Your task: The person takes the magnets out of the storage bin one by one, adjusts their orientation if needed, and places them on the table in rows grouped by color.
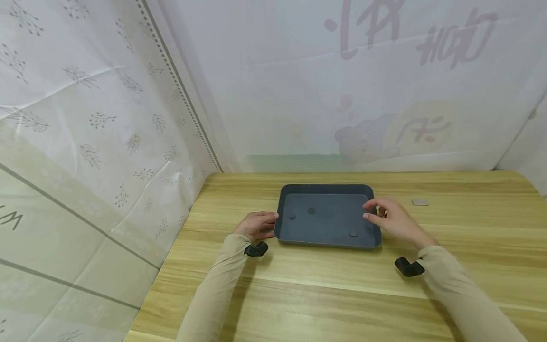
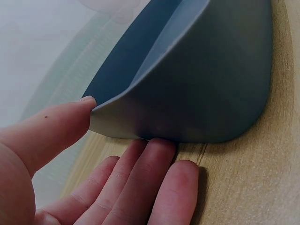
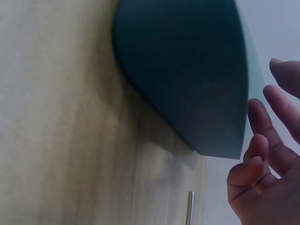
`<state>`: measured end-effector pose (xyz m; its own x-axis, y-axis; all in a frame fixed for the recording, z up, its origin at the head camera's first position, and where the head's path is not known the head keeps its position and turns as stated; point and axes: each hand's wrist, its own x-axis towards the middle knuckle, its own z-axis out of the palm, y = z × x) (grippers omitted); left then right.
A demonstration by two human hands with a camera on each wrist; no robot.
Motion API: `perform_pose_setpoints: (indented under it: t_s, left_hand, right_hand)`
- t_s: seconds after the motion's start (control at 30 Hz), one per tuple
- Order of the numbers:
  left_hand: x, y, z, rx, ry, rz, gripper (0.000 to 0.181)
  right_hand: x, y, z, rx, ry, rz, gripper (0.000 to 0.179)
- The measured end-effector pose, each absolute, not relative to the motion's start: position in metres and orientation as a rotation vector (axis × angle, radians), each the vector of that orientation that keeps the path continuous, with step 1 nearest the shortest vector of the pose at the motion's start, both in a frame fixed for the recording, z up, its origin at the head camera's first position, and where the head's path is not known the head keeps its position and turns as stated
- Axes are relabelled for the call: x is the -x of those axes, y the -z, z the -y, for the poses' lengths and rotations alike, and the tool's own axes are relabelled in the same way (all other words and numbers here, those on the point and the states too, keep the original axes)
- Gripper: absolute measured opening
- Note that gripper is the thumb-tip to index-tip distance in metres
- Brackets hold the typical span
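Observation:
A shallow dark grey-blue tray (image 1: 329,218) lies on the wooden table. Three small dark discs rest in it: one disc (image 1: 292,217) at left, another disc (image 1: 311,210) close by, and a third disc (image 1: 353,233) toward the near right corner. My left hand (image 1: 259,225) holds the tray's left end; in the left wrist view the thumb (image 2: 70,122) meets the rim while the fingertips reach the wall's lower edge. My right hand (image 1: 395,221) hovers at the right end, thumb and index finger apart over the tray, nothing between them.
Behind the right hand, a small flat grey rectangular piece (image 1: 420,202) lies on the table (image 1: 325,294). Hanging printed cloths, a back cloth (image 1: 299,95) and a left cloth (image 1: 85,118), border the table. Each wrist carries a black camera mount (image 1: 256,249).

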<state>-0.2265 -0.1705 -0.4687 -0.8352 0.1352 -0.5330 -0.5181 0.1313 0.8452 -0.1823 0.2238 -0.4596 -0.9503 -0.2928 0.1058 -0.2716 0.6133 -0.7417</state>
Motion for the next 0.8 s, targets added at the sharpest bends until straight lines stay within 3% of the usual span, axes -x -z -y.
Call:
perform_pose_setpoints:
  t_s: [0.8]
  left_hand:
    - [0.228,0.472,0.173,0.364,-1.776,-1.903,0.043]
  right_hand:
    - [0.175,0.465,-0.203,0.770,0.946,-3.013,0.019]
